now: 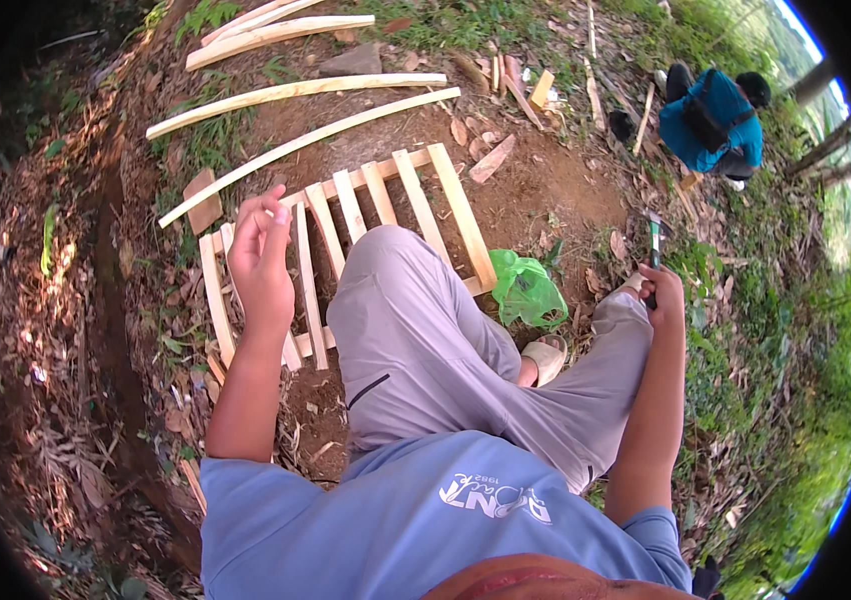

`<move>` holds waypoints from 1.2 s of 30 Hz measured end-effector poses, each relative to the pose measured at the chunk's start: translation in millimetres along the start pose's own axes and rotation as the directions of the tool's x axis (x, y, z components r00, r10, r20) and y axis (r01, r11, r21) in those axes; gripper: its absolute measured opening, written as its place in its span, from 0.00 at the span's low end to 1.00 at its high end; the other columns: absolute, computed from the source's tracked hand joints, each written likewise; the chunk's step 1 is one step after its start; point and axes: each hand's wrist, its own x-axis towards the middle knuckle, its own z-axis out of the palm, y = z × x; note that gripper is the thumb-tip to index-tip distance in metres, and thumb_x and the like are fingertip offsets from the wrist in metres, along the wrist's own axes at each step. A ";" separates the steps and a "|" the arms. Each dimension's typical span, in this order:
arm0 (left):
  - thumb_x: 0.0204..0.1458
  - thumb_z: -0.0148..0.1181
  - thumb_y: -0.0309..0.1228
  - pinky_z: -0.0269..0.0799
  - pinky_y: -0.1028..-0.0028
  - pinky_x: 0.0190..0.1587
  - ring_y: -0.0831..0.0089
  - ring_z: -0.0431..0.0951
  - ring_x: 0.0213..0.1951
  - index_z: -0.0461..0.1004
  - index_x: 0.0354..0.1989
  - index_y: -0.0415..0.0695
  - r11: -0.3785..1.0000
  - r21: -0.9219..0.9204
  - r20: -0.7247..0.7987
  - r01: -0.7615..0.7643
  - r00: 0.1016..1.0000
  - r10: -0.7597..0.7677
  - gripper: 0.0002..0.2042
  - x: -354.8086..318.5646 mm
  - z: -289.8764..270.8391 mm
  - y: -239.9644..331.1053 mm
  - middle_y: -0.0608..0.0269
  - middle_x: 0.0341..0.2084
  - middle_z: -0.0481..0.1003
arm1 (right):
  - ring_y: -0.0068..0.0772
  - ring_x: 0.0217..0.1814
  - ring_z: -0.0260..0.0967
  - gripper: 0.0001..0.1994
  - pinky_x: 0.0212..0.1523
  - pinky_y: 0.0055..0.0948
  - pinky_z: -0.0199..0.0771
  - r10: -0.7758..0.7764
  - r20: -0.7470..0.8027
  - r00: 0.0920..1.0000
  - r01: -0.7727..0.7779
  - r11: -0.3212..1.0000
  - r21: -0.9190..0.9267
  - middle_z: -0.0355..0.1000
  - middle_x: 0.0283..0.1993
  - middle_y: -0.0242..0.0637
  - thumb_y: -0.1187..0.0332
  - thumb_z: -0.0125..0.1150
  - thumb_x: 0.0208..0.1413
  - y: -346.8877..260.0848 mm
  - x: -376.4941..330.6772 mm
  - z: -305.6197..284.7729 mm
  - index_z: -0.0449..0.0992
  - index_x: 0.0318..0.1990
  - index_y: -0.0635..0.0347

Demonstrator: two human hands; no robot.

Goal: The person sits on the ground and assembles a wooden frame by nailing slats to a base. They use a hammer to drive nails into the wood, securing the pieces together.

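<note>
**Outdoors on bare dirt: slat frame under the knees, hammer in right hand**

On the ground ahead lies a wooden slat frame (pixel 365 230), pale strips nailed across rails, partly hidden by the person's bent leg. Looks light, stiff, splintery; best gripped by an outer rail. Left hand (pixel 260 260) raised above the frame, forearm upright, fingers loosely curled, possibly pinching a nail — too small to tell. Right hand (pixel 663 295) rests at the knee, fingers closed round a hammer (pixel 653 245) handle, head up. Green plastic bag (pixel 525 290) beside the frame.
</note>
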 end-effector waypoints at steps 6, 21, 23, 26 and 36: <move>0.67 0.63 0.33 0.61 0.76 0.44 0.82 0.65 0.36 0.76 0.32 0.43 0.964 -0.076 -0.241 0.255 0.933 -0.266 0.11 7.2 -59.5 -93.7 0.73 0.32 0.71 | 0.13 0.22 0.59 0.06 0.20 0.18 0.62 0.030 -0.048 0.998 -0.022 0.988 0.152 0.68 0.29 0.25 0.79 0.63 0.65 23.5 -8.8 -38.2 0.75 0.47 0.68; 0.57 0.66 0.26 0.68 0.57 0.65 0.51 0.73 0.58 0.77 0.46 0.40 0.772 0.634 0.128 0.047 0.978 -0.164 0.10 -57.6 -47.5 -254.2 0.51 0.49 0.75 | 0.16 0.23 0.60 0.08 0.22 0.20 0.64 0.140 -0.096 0.985 -0.133 0.988 0.075 0.66 0.29 0.28 0.79 0.62 0.65 34.1 1.7 -91.5 0.73 0.49 0.70; 0.57 0.66 0.27 0.67 0.56 0.67 0.50 0.72 0.59 0.76 0.48 0.40 0.750 0.661 0.122 0.005 0.986 -0.113 0.12 -64.2 -54.0 -263.5 0.49 0.51 0.74 | 0.16 0.22 0.59 0.08 0.22 0.20 0.64 0.154 -0.143 0.978 -0.149 0.988 0.046 0.66 0.29 0.27 0.79 0.62 0.65 34.3 1.5 -91.9 0.73 0.49 0.70; 0.57 0.67 0.27 0.65 0.55 0.68 0.49 0.71 0.61 0.72 0.54 0.39 0.747 0.663 0.104 0.051 0.982 -0.159 0.17 -73.4 -60.1 -276.4 0.46 0.56 0.70 | 0.16 0.22 0.59 0.07 0.22 0.19 0.64 0.170 -0.142 0.975 -0.164 0.985 0.052 0.65 0.27 0.26 0.79 0.62 0.66 33.1 -0.4 -90.7 0.73 0.48 0.69; 0.62 0.66 0.37 0.71 0.55 0.68 0.45 0.68 0.69 0.55 0.74 0.34 0.616 0.679 -0.251 0.400 0.914 -0.317 0.37 -70.3 -3.1 -286.0 0.42 0.69 0.64 | 0.15 0.21 0.59 0.06 0.22 0.19 0.64 0.162 -0.126 0.979 -0.153 0.985 0.073 0.66 0.27 0.25 0.79 0.64 0.65 31.5 5.6 -72.7 0.75 0.47 0.67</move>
